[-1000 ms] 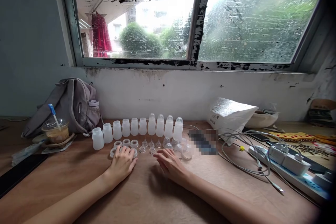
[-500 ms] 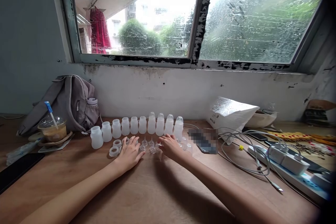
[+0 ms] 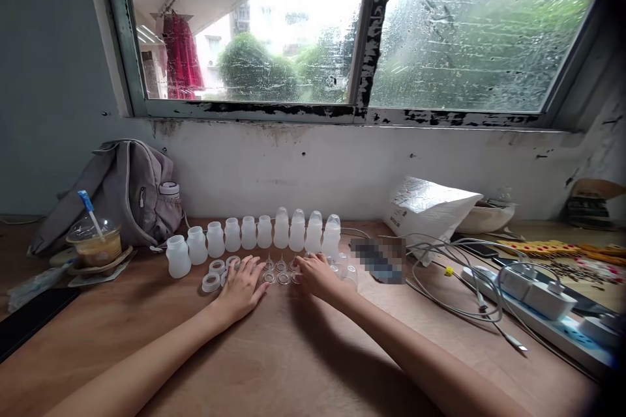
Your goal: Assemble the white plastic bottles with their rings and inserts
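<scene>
My left hand (image 3: 240, 288) lies with fingers spread over several white collar rings (image 3: 210, 283), partly covering them. My right hand (image 3: 317, 275) has its fingers bent down around the edge of a clear bottle nipple (image 3: 295, 278); the fingertips are partly hidden. Between the hands, more clear nipples (image 3: 282, 278) stand tip up in two short rows. Behind them runs a curved line of frosted baby bottles: open-necked ones (image 3: 178, 257) at the left and several with clear domed caps (image 3: 297, 230) at the right. Loose clear caps (image 3: 351, 275) sit beside my right wrist, partly covered.
At the left are a grey backpack (image 3: 132, 189), a drink cup with a straw (image 3: 95, 244) and a black phone-like slab (image 3: 34, 322). Cables (image 3: 445, 293), a power strip (image 3: 548, 319) and a white bag (image 3: 425, 215) occupy the right. A wall and window stand behind.
My right fingers have settled among the nipples, where a nipple edge now shows more clearly beside them. My left hand has barely moved. The view has shifted slightly.
</scene>
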`<state>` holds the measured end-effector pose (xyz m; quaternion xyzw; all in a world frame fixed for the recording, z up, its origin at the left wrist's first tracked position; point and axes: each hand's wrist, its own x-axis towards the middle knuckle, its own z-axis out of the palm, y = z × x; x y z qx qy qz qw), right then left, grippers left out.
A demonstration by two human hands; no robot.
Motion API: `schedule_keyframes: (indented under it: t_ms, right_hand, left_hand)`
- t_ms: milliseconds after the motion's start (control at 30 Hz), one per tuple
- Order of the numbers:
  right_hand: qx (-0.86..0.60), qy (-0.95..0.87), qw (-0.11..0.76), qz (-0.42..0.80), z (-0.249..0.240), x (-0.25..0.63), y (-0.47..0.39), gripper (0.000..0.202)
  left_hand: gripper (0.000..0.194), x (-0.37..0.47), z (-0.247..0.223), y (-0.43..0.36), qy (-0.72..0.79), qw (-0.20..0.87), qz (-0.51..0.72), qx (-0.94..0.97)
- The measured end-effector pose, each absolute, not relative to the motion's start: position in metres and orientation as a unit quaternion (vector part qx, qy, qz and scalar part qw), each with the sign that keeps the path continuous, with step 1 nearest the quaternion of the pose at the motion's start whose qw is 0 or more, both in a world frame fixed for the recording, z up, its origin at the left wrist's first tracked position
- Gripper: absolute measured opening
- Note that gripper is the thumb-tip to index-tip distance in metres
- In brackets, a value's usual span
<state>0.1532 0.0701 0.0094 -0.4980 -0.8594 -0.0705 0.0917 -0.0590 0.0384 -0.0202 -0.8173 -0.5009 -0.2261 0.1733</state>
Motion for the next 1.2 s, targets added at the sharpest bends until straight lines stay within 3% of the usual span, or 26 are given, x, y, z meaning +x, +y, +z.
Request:
schedule_keyframes:
  t_ms: [167, 433, 567, 767, 967, 1200]
  right_hand:
    - [-0.494, -0.852, 0.142, -0.102, 0.015, 0.153, 0.074, 0.017]
    - [-0.460, -0.817, 0.286, -0.196, 0.065, 0.129, 0.123, 0.029]
    - [-0.460, -0.816, 0.254, -0.242, 0.071, 0.115, 0.154, 0.040]
    - [-0.473, -0.811, 0.226, -0.260, 0.060, 0.109, 0.169, 0.035]
    - [-0.456, -0.807, 0.309, -0.212, 0.059, 0.111, 0.154, 0.025]
    - [-0.393, -0.771, 0.495, -0.078, 0.078, 0.128, 0.095, 0.035]
  left_hand:
    - [0.043, -0.066, -0.016, 0.042, -0.519, 0.203, -0.218, -0.801]
    - [0.062, -0.084, -0.018, 0.054, -0.554, 0.135, -0.172, -0.803]
    - [0.062, -0.093, -0.019, 0.058, -0.544, 0.122, -0.174, -0.812]
    - [0.050, -0.099, -0.011, 0.059, -0.497, 0.131, -0.199, -0.834]
    - [0.042, -0.103, -0.015, 0.064, -0.483, 0.155, -0.214, -0.835]
    - [0.050, -0.085, 0.001, 0.048, -0.464, 0.211, -0.309, -0.803]
